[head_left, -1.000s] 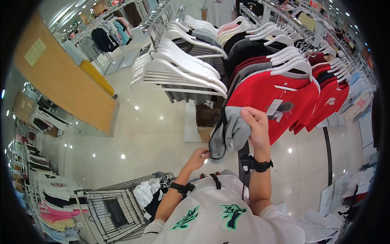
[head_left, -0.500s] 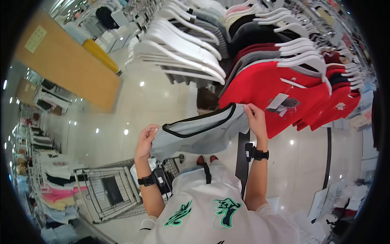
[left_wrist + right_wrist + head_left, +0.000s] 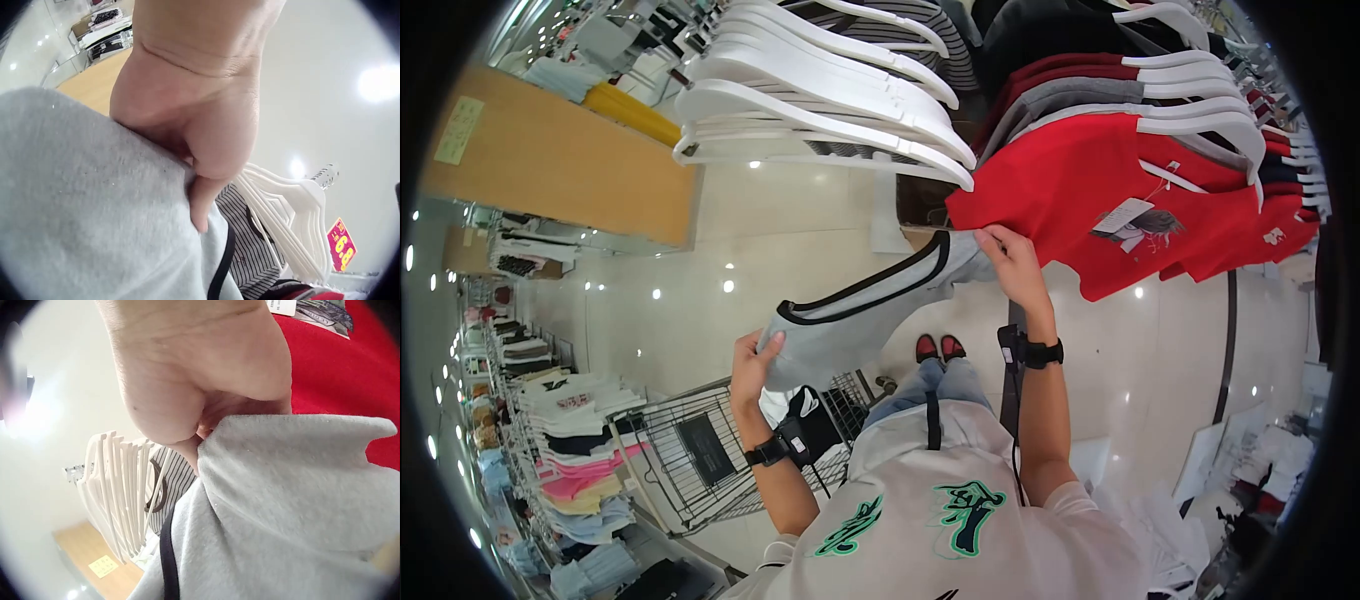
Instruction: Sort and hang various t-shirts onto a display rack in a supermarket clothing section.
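Note:
A grey garment [image 3: 850, 320] with a black-edged neckline is stretched between both hands in the head view. The left hand [image 3: 752, 372] pinches its left end, thumb on top. At the other end the right hand [image 3: 1018, 268] grips the cloth, close to the hanging red shirt [image 3: 1070, 200]. In the left wrist view the left hand's thumb [image 3: 200, 206] lies on the grey fabric [image 3: 94, 200]; its other fingers are hidden. The right wrist view has the right hand [image 3: 206, 381] holding the edge of the grey cloth [image 3: 294, 487], fingertips mostly hidden.
White hangers [image 3: 830, 110] hang ahead on a rack, beside dark and red shirts. A shopping cart [image 3: 700, 450] with clothes in it stands at the lower left. Further left is a rack of folded-looking clothes [image 3: 570, 480]; a wooden panel [image 3: 570, 165] stands at the upper left.
The bunched grey garment was spread out as the left hand took its other end. Since then its left end has dropped slightly lower, and the view has shifted nearer the rack.

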